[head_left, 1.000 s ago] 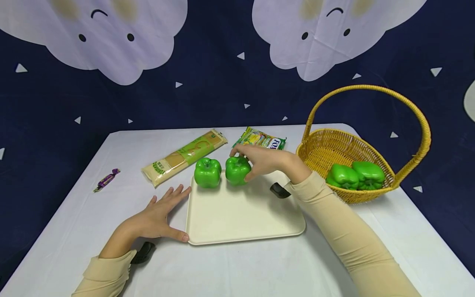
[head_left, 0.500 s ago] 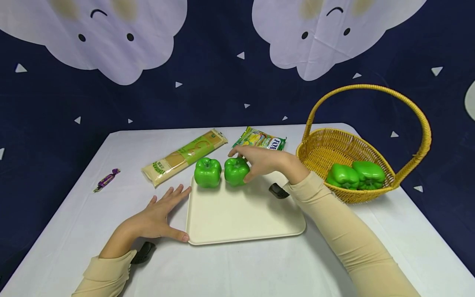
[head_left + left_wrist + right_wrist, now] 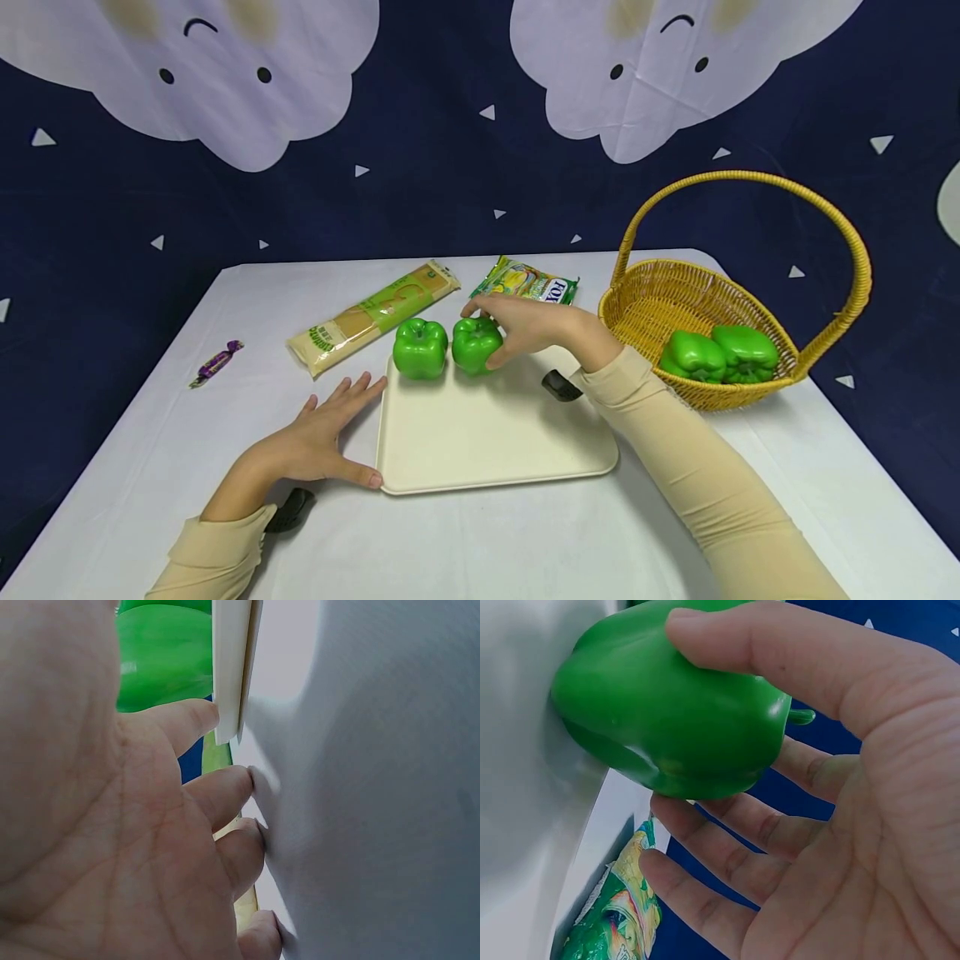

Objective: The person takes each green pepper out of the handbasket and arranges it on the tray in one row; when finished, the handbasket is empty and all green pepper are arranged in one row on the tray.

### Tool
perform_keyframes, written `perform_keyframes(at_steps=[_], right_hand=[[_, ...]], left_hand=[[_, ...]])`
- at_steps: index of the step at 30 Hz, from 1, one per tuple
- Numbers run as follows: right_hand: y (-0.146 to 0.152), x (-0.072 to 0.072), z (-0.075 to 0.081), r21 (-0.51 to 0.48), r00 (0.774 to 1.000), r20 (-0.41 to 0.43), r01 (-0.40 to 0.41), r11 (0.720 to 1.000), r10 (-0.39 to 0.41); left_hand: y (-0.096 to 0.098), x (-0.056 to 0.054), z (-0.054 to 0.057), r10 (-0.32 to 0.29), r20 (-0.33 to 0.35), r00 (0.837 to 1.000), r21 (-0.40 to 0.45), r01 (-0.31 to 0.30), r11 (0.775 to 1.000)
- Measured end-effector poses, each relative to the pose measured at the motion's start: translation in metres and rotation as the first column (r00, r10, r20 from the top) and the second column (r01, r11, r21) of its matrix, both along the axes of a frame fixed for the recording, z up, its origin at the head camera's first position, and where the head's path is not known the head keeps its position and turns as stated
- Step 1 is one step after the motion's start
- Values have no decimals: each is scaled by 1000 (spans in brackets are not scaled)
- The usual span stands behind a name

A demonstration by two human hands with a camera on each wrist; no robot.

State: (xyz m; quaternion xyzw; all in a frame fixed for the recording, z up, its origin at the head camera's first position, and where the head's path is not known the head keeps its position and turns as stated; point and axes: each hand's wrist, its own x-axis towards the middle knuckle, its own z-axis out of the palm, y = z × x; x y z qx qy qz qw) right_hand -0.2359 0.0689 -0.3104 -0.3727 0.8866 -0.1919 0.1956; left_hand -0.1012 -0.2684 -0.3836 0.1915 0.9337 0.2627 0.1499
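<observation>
My right hand grips a green bell pepper by its sides, at the far edge of a cream tray. In the right wrist view the thumb lies on one side of this pepper and the fingers come round the other, with its stem towards the palm. Just left of it, a second green bell pepper stands at the tray's far left corner. My left hand is spread along the tray's left side. Its thumb touches the near corner, and its index fingertip meets the rim.
On the right stands a yellow wicker basket with a tall handle and two green bell peppers inside. Behind the tray lie a long noodle pack and a green FOX'S candy bag. A purple wrapped candy lies far left.
My right hand has shifted its pepper slightly left, narrowing the gap to the other pepper. The left hand and the tray have stayed in place.
</observation>
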Motion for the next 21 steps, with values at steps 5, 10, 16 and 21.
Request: perform_keyframes(at_steps=[5, 10, 16, 21], right_hand=[[0, 0, 0, -9, 1000, 6, 3, 1000, -2], [1, 1, 1, -5, 1000, 5, 13, 1000, -13], [2, 2, 4, 5, 1000, 7, 18, 1000, -18], [6, 3, 7, 12, 1000, 16, 22, 1000, -23]], left_hand=[[0, 0, 0, 1, 3, 1000, -2, -1, 1000], [0, 0, 1, 2, 5, 1000, -2, -2, 1000], [1, 1, 2, 3, 1, 1000, -2, -3, 1000], [1, 1, 3, 2, 3, 1000, -5, -2, 1000]])
